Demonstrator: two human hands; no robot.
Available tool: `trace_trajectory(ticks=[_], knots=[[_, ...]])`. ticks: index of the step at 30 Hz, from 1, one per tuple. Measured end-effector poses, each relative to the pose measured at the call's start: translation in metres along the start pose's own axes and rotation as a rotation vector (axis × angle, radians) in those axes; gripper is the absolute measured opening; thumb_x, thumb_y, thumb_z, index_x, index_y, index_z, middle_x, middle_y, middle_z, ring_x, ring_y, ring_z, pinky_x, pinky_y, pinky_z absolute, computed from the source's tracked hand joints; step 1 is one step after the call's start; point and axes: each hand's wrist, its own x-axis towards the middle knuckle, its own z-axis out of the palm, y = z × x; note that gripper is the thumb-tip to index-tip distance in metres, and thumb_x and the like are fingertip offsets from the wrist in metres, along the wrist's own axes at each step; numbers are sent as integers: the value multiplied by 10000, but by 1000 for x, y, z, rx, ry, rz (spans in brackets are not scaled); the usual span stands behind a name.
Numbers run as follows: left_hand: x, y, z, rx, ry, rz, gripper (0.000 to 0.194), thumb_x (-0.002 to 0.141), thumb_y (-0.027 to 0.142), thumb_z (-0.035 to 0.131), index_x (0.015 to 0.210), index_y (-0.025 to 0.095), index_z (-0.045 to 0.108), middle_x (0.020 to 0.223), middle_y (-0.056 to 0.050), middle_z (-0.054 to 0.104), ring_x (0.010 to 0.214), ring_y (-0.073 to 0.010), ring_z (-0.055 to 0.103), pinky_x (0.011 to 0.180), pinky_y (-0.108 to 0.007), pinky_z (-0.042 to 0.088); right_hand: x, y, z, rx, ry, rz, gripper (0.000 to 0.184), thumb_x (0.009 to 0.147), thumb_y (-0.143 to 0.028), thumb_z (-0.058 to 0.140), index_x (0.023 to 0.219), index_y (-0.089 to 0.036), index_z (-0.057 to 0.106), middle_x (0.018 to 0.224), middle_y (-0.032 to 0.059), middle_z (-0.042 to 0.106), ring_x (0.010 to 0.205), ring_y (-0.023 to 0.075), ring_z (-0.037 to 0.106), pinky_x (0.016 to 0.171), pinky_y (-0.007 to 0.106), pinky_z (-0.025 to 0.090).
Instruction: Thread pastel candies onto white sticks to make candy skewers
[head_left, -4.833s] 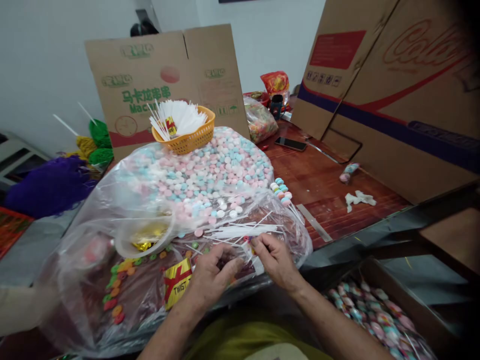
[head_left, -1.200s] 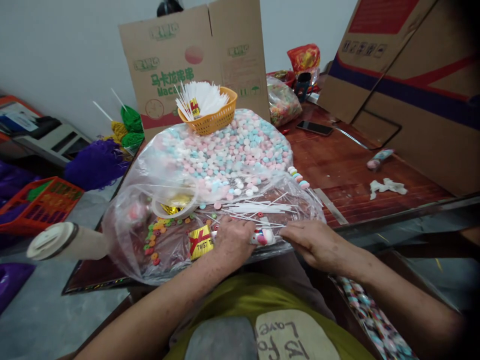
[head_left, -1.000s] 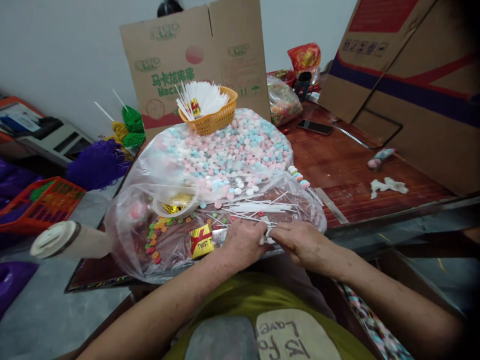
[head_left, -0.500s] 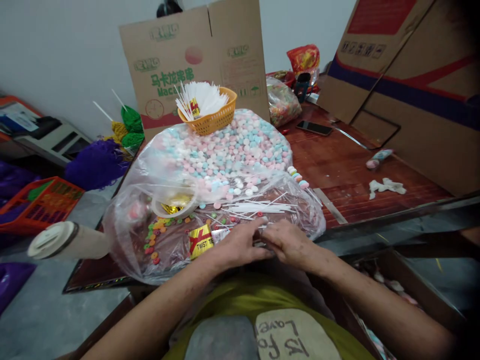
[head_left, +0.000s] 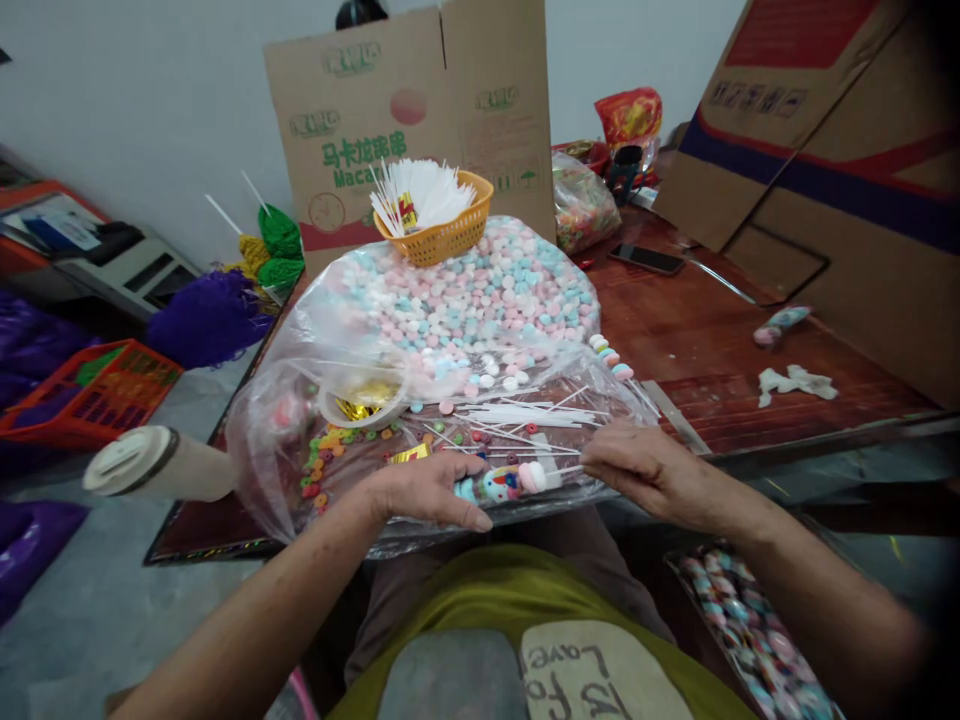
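My left hand (head_left: pixel 429 490) is closed around the left end of a candy skewer (head_left: pixel 501 484). It lies level just above the table's near edge, with a colourful figure on its wrapper and a pale pink and white end. My right hand (head_left: pixel 646 468) pinches the white stick at the other end. Behind the hands, several white sticks (head_left: pixel 517 413) lie on a clear plastic bag (head_left: pixel 352 535). A gold twist tie packet (head_left: pixel 411 454) is partly covered by my left hand. Coloured candy rings (head_left: pixel 319 462) are scattered to the left.
Pastel candies (head_left: pixel 480 290) fill the bag's far part, under a yellow basket (head_left: pixel 450 240) of white sticks. A bowl (head_left: pixel 397 405) holds gold ties. A lidded cup (head_left: pixel 161 465) stands left; a phone (head_left: pixel 646 259) lies right. Below, a box holds wrapped skewers (head_left: pixel 750 630).
My hands have moved apart, left and right, and the candy skewer now shows between them. The view has shifted slightly, and wrapped skewers in the box at lower right show more fully.
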Motion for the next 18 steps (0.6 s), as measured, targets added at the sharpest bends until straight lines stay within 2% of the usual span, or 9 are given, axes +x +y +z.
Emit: trace_trajectory(ticks=[3, 6, 13, 18], knots=[[6, 2, 6, 41, 55, 8, 480, 636, 355, 693, 1065, 177, 573, 915, 20, 598, 854, -163, 515, 768, -230, 411, 4, -3, 3, -26, 24, -23, 200, 902, -187, 397, 741, -165, 514, 667, 16, 524, 668, 126, 444, 643, 255, 339], [10, -1, 10, 16, 27, 5, 455, 593, 365, 722, 984, 167, 597, 834, 28, 589, 807, -158, 516, 719, -223, 424, 6, -3, 2, -67, 46, -40, 198, 899, -176, 392, 748, -165, 520, 669, 21, 530, 666, 129, 442, 646, 260, 337], [7, -9, 11, -255, -229, -123, 451, 496, 371, 795, 850, 166, 605, 586, 56, 540, 449, -69, 457, 404, -172, 389, 10, -4, -14, -216, 5, -121, 269, 895, -184, 354, 694, -178, 533, 618, 24, 493, 651, 143, 421, 627, 283, 293], [11, -4, 18, -476, -391, -141, 485, 465, 361, 820, 833, 145, 590, 546, 41, 587, 368, -68, 486, 343, -163, 394, 16, -5, -15, -221, 36, -197, 226, 876, -164, 374, 718, -182, 535, 665, 34, 540, 655, 144, 410, 637, 290, 290]])
